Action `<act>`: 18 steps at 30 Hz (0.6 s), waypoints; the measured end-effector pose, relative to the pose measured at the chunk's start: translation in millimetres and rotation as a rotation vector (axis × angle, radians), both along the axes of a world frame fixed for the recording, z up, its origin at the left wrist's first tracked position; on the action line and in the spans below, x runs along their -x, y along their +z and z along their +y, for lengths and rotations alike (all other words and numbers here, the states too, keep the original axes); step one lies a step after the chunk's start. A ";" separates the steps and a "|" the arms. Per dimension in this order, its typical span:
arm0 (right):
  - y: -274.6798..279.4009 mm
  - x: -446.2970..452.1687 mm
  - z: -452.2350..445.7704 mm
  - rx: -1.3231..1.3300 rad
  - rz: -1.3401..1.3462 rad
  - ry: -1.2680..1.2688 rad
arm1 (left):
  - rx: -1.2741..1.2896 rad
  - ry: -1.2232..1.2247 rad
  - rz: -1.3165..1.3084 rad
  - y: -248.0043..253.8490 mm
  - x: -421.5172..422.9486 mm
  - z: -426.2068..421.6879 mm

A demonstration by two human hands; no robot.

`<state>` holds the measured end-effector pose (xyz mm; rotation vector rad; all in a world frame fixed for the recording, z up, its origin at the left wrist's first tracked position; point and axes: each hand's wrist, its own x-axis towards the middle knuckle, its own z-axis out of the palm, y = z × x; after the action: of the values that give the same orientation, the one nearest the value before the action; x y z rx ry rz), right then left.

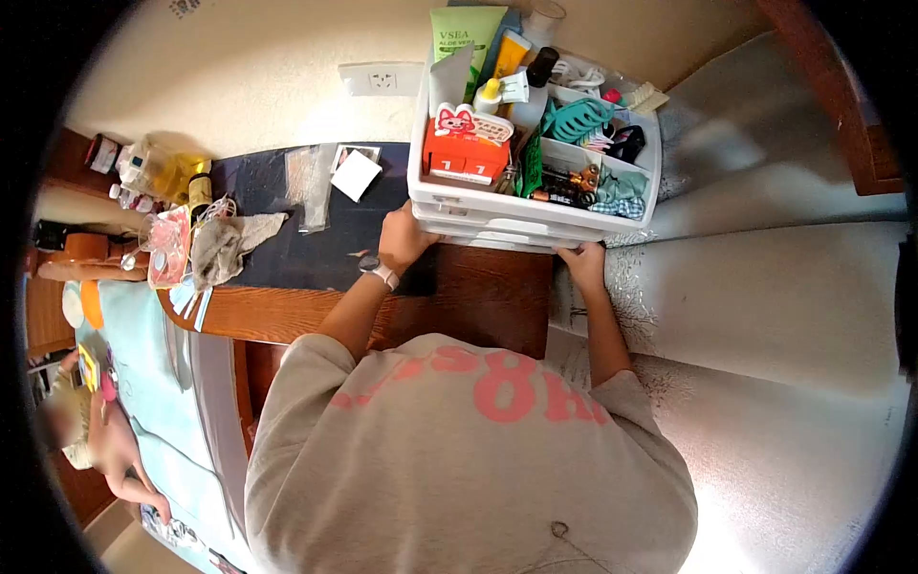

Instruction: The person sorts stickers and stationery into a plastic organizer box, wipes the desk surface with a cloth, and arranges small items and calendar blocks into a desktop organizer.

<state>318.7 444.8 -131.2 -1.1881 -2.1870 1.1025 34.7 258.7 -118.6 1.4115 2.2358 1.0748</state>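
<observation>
A white plastic drawer organizer [435,201] stands at the back right of the desk, its open top divided into compartments. My left hand [406,239] grips its lower left corner, fingers curled and partly hidden by the edge. At the lower right corner, my right hand [581,264] holds the edge, its thumb along the front and other fingers mostly out of sight. In the top tray are a green aloe vera tube [464,33], a red box [464,153], a teal hair claw clip [577,120], batteries [569,196] and a scrunchie [622,187].
Left on the dark desk mat [258,253] lie a white square card [356,176], clear plastic packets [308,187] and a crumpled grey cloth [229,249]. A bottle of yellow liquid [163,172] stands farther left. Grey curtain [765,287] hangs at right. Another person [115,435] is by a bed at left.
</observation>
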 end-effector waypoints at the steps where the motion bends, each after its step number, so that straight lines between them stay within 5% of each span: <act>1: -6.0 -1.9 3.0 0.028 -0.083 -0.038 | -0.021 0.006 -0.033 2.2 -2.4 0.8; 6: -6.0 1.5 -6.6 -0.024 0.134 -0.002 | 0.062 0.122 -0.017 1.2 -26.0 -17.5; 8: -16.2 -1.4 -5.0 0.088 0.138 -0.014 | 0.450 0.266 0.220 -3.4 -49.4 -37.0; 14: -27.3 -3.4 3.5 0.080 0.108 -0.009 | 0.491 0.313 0.633 -47.4 -40.6 -31.7; 18: -20.0 1.7 1.6 0.075 0.299 0.064 | 0.553 -0.026 0.455 -9.0 -22.7 -38.4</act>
<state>317.0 446.4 -151.2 -0.9194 -1.9800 1.3066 57.4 220.4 -127.7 1.5155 2.5223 0.0841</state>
